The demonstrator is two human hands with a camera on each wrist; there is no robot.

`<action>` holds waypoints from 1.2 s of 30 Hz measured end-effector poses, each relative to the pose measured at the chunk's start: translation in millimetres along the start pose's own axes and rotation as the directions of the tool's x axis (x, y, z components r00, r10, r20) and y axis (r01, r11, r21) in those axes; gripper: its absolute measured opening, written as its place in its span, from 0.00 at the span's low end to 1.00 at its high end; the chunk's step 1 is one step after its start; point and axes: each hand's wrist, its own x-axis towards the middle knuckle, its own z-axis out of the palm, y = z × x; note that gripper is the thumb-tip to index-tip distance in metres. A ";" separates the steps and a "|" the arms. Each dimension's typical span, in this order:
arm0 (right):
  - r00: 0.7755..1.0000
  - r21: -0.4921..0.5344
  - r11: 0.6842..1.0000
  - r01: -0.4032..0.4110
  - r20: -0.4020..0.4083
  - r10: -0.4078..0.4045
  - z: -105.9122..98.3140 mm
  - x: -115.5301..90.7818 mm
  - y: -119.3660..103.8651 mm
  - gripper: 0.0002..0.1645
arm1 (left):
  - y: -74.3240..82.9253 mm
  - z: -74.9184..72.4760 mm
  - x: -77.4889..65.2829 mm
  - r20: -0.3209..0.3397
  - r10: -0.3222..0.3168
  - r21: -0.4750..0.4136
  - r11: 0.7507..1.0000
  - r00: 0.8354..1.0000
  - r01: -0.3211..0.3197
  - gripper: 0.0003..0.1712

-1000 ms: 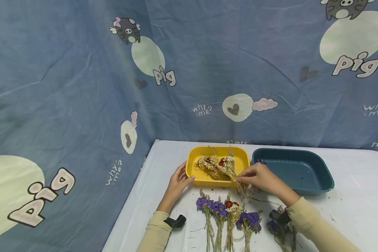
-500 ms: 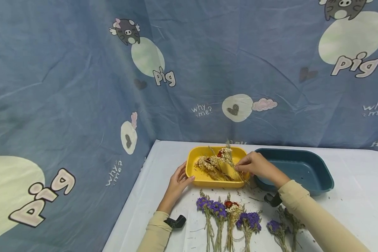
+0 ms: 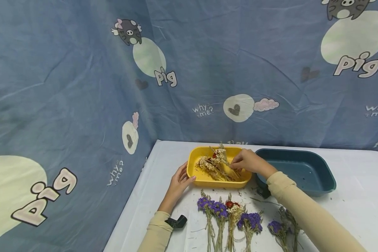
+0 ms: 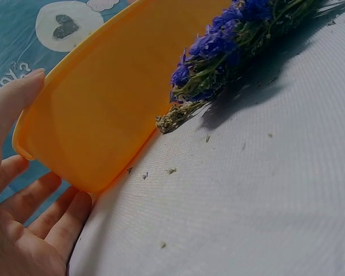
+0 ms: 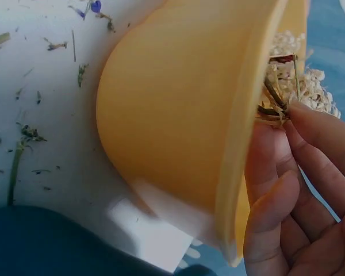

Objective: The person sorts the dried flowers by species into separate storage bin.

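Note:
A yellow plastic tub (image 3: 218,184) stands on the white tabletop. At its left end my left hand (image 3: 177,181) holds it, thumb near the front rim and fingers along the side. Over the tub's right part, my right hand (image 3: 249,162) pinches a bunch of dried flowers (image 3: 221,156) by its stems; the bunch has cream florets and a red bloom. More cream dried flowers (image 3: 209,167) lie inside the tub. In the right wrist view, thumb and finger meet on the stems beside the cream florets (image 5: 315,95); the tub wall partly hides them.
A dark teal tub (image 3: 329,178) stands to the right of the yellow one. Several purple flower bunches (image 3: 219,210) and a red-and-cream bunch (image 3: 234,210) lie in front, with another purple bunch (image 3: 275,227) farther right. Plant crumbs (image 5: 31,133) are scattered on the tabletop.
My right hand has moved left and farther into the yellow tub, carrying the pinched bunch from over the front rim to above the other cream flowers. My left hand has stayed put.

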 end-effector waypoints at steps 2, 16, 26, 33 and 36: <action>1.000 -0.009 1.000 0.010 0.007 -0.010 1.4 3.3 0.4 0.10 | 0.3 0.1 0.0 0.002 0.000 -0.004 1.000 1.000 0.000 0.43; 0.998 -0.226 0.973 -0.057 0.009 0.060 18.6 16.0 -0.3 0.07 | 1.5 1.2 1.2 0.011 0.005 -0.010 1.000 1.000 -0.005 0.43; 0.996 -0.269 0.960 -0.072 0.034 0.084 27.6 14.6 -5.3 0.10 | 0.9 0.9 1.0 0.006 -0.006 -0.014 1.000 1.000 0.006 0.43; 0.996 -0.244 0.970 -0.020 0.078 0.040 29.7 13.1 -8.0 0.19 | 0.7 0.2 -0.1 0.001 0.007 -0.020 1.000 1.000 -0.007 0.43; 0.996 -0.254 0.967 -0.022 0.073 0.042 30.7 13.2 -7.6 0.17 | 0.7 0.0 -0.2 0.001 0.011 -0.025 1.000 1.000 -0.011 0.43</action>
